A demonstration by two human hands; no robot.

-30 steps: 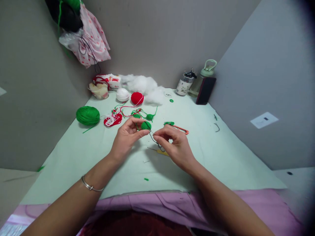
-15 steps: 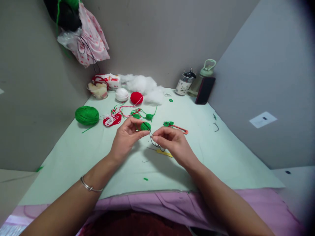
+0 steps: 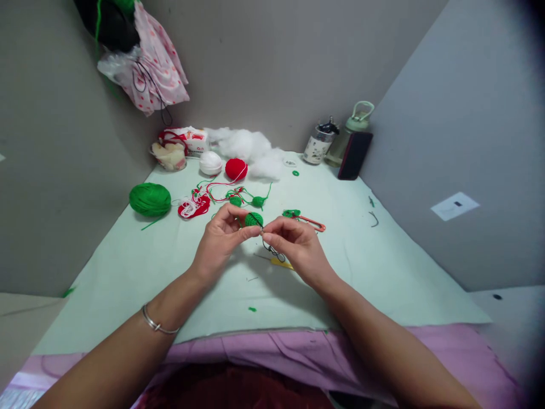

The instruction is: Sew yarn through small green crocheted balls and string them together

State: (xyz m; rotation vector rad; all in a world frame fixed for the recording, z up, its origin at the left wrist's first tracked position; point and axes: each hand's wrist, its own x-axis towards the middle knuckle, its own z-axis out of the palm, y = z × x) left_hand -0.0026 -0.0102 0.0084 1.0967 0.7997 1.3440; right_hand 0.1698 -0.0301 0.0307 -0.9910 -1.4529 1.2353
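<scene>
Between finger and thumb, my left hand (image 3: 225, 234) grips a small green crocheted piece (image 3: 254, 219) with a black strand lying across it. Close beside it, my right hand (image 3: 295, 241) is closed in a pinch at the piece's lower right edge, where the black yarn (image 3: 273, 251) comes out and hangs in loops below. The fingertips of both hands nearly meet; whether a needle is among them is too small to tell. Under the right hand lies a crochet hook with a yellow handle (image 3: 281, 263), partly covered by the fingers.
A green yarn ball (image 3: 150, 199) sits at the left, near tangled red and white yarn (image 3: 194, 205). Behind are a white ball (image 3: 210, 163), a red ball (image 3: 236, 169) and white stuffing (image 3: 249, 146). A phone (image 3: 355, 155) leans on a bottle (image 3: 339, 149) at the back right.
My right hand has come in closer to the green crocheted piece, and its fingertips now almost touch my left thumb. The green piece has shifted very slightly to the right.
</scene>
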